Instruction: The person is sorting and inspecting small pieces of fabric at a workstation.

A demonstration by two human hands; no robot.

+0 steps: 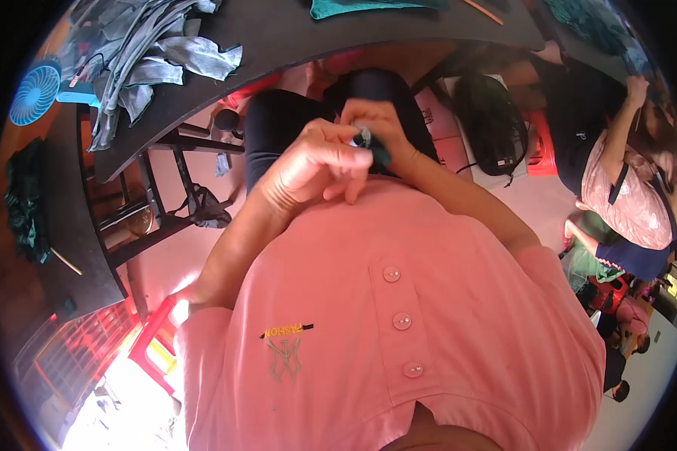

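Note:
In front of my chest, above my lap, my two hands meet at a small piece of dark teal cloth (381, 154). My left hand (316, 161) pinches its left end between thumb and index finger, while the other fingers curl loosely below. Behind and to the right, my right hand (380, 120) is closed around the same piece, partly smeared by motion. A small whitish bit (364, 136) shows between the hands, too small to name. Most of the cloth is hidden by the fingers.
A black table (278, 60) stands ahead, bearing grey cloth strips (165, 64) and teal fabric (361, 7). At far left are a blue fan (35, 92) and dark green cloth (24, 199). A black bag (491, 124) lies at right, near other people (628, 195).

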